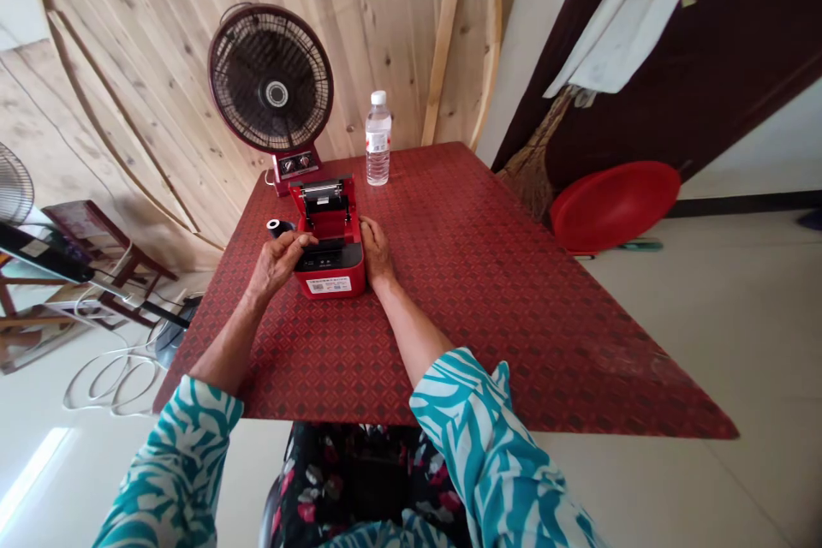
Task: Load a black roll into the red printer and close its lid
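Observation:
A small red and black label printer [332,283] stands on the table with its lid [324,197] tipped up and back. My left hand [277,261] is closed at the printer's left side, its fingertips pressed on the black front edge of the paper bay. Whether those fingers pinch anything small I cannot make out. Along the right side wall my right hand [378,250] is wrapped, gripping the body; some of its fingers are hidden. Just behind my left hand lies a dark roll with a white end [275,226], partly covered by the hand.
A table fan [273,86] and a water bottle [378,141] stand at the back of the red patterned table [514,308]. Wooden panelling rises behind. Right of the table, a red basin [616,205] leans near a broom [536,158]. A chair [96,244] and white cable [116,381] are at left.

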Demonstrator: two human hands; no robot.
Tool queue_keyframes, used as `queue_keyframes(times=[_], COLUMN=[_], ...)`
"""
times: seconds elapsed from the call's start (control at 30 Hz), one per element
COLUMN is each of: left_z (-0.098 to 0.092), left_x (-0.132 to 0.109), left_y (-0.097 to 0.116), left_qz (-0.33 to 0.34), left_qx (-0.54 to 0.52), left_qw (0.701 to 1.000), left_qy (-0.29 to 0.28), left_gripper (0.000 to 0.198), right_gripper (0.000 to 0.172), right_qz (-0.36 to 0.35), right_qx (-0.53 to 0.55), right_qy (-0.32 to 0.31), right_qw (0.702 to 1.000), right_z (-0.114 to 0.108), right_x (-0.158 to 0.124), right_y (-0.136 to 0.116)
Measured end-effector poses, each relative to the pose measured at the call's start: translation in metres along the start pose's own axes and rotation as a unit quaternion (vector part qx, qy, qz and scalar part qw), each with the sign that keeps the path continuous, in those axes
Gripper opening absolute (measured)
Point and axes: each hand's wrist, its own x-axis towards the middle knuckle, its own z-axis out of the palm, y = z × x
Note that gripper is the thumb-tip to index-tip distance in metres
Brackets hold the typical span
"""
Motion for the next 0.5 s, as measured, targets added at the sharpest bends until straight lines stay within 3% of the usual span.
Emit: queue_keyframes(times=[0.1, 0.3, 0.43, 0.5], left_z=[0.010, 0.018, 0.019, 0.018], left_x=[-0.010, -0.014, -0.015, -0.015], left_y=[-0.007, -0.015, -0.019, -0.021], left_qz=[0.052, 0.077, 0.107, 0.122], left_qx=[-0.024, -0.023, -0.014, -0.004], left_qw=[0.998, 0.995, 0.991, 0.989], left_qy=[0.030, 0.062, 0.076, 0.080], left_gripper=[0.048, 0.042, 0.035, 0.034], right_gripper=[0.044, 0.058, 0.064, 0.060], right_qz=[0.006, 0.029, 0.041, 0.002], right_qx=[-0.008, -0.007, 0.026, 0.015], right_qy=[-0.006, 0.000, -0.033, -0.031], right_qw=[1.000, 1.000, 0.998, 0.999], right_z=[-0.002, -0.004, 0.005, 0.011], right_x=[-0.001, 0.002, 0.024, 0.039], right_y=[0.000, 0.006, 0.000, -0.007])
